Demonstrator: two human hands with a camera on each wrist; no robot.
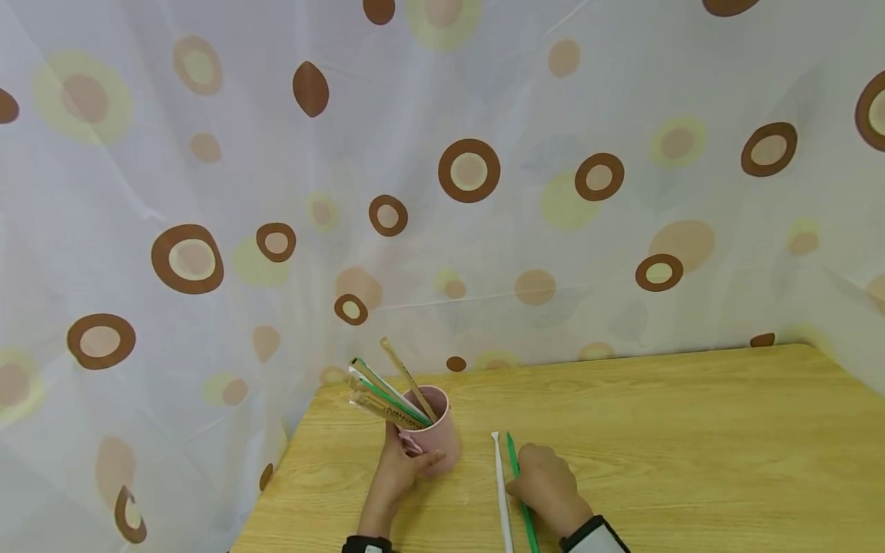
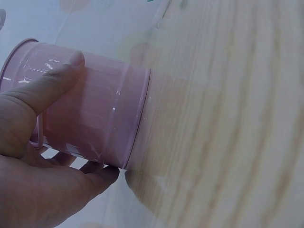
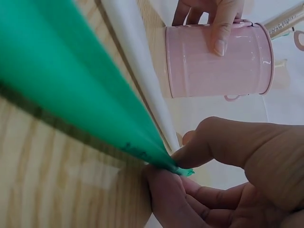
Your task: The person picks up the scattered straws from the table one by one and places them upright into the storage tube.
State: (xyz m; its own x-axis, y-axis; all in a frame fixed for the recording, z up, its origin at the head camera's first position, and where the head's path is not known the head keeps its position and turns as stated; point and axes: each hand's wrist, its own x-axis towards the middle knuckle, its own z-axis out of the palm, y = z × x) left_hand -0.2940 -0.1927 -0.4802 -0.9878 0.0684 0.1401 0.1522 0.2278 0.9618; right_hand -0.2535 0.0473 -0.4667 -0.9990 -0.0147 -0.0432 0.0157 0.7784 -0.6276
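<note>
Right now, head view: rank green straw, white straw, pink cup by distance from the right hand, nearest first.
1. green straw: pinched in the right hand, lying on the table.
2. white straw: flat alongside the green one, just to the hand's left.
3. pink cup: farther left, gripped by the left hand, with wrapped straws standing in it.

A cup stood on the surface near its back-left corner, with several wrapped straws standing in it and leaning to the left. The left hand lay against the cup's near side, while the right hand rested to the right of it — well apart from the cup. Two loose straws lay side by side on the surface between the hands, the right-hand one under the right hand's fingers, and a curtain hung behind and to the left of the surface.
</note>
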